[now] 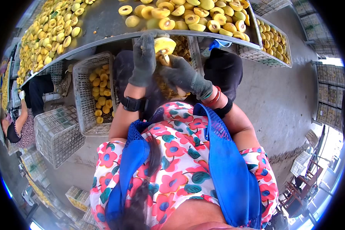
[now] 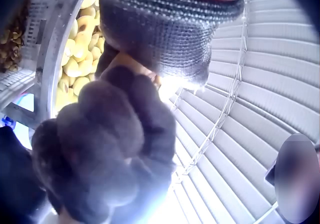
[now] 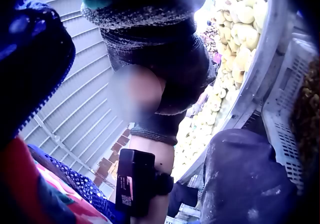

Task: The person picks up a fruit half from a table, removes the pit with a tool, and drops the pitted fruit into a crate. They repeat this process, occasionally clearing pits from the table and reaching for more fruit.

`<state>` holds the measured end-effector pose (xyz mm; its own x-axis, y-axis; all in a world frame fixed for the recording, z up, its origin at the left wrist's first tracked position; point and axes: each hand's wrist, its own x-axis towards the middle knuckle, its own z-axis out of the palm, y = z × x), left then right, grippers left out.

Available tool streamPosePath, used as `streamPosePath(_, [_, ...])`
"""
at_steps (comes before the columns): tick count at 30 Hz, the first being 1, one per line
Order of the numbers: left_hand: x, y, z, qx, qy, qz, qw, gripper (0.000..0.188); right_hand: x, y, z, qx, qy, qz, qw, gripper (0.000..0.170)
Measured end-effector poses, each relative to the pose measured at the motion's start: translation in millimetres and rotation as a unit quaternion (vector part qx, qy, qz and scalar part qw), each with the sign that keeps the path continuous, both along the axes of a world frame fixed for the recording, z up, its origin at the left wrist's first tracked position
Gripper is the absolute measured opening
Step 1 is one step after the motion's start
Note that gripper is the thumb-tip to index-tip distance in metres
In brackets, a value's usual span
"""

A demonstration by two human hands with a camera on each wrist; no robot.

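Both hands wear dark grey knit gloves and meet at the near edge of the metal table (image 1: 103, 37). My left hand (image 1: 143, 57) holds a yellow peach half (image 1: 165, 44), its cut face showing a reddish pit hollow. Just below, my right hand (image 1: 186, 76) pinches a small tan piece (image 1: 165, 59) against the fruit's lower side; I cannot tell what it is. In the left wrist view the right hand (image 2: 105, 139) has curled fingers, close under the left glove (image 2: 160, 44). The right wrist view shows the right glove's back (image 3: 150, 49), its fingertips hidden.
Heaped peach halves (image 1: 214, 17) cover parts of the table. Between the knees stands a crate (image 1: 195, 57) of brownish scraps. A grey crate (image 1: 78, 84) holding yellow fruit is at left, beside an upturned crate (image 1: 59, 134). Another person (image 1: 25, 122) sits farther left.
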<state>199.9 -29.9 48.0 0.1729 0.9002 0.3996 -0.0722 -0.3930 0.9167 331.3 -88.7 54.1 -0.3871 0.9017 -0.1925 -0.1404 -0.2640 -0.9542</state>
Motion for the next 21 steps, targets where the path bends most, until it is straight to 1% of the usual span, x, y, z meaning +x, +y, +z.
streamPosePath(3, [-5,2,-9,0.096,0.052,0.036,0.993,0.045,7,3,9,-0.049,-0.019,0.078,0.996,0.017])
streamPosePath(5, [-7,2,-9,0.123,0.057,0.032,0.99,0.046,8,2,12,-0.036,-0.047,0.096,0.994,0.016])
streamPosePath(7, [-8,2,-5,0.102,0.033,-0.01,0.994,0.047,8,1,9,-0.013,-0.073,0.096,0.993,0.015])
streamPosePath(9, [-10,3,1,0.053,-0.007,-0.076,0.996,0.048,5,0,2,0.024,-0.097,0.081,0.992,0.014])
streamPosePath(12, [-13,4,-2,0.036,0.013,-0.118,0.992,0.049,11,5,8,-0.022,-0.164,0.16,0.973,0.014])
streamPosePath(14, [-14,8,-5,0.066,0.058,-0.137,0.987,0.05,6,1,-22,-0.013,-0.07,0.133,0.989,0.015])
streamPosePath(15, [-14,9,-3,0.081,0.081,-0.148,0.982,0.05,5,1,-24,-0.019,-0.042,0.131,0.99,0.016])
streamPosePath(16, [-13,8,-1,0.06,0.063,-0.148,0.985,0.051,5,0,-24,-0.026,-0.015,0.129,0.991,0.016])
streamPosePath(18, [-13,6,6,0.018,0.028,-0.146,0.989,0.052,7,0,-16,-0.062,0.0,0.153,0.986,0.018])
streamPosePath(21, [-13,10,-2,-0.004,0.012,-0.015,1.0,0.056,2,3,-20,-0.028,0.032,0.116,0.992,0.016])
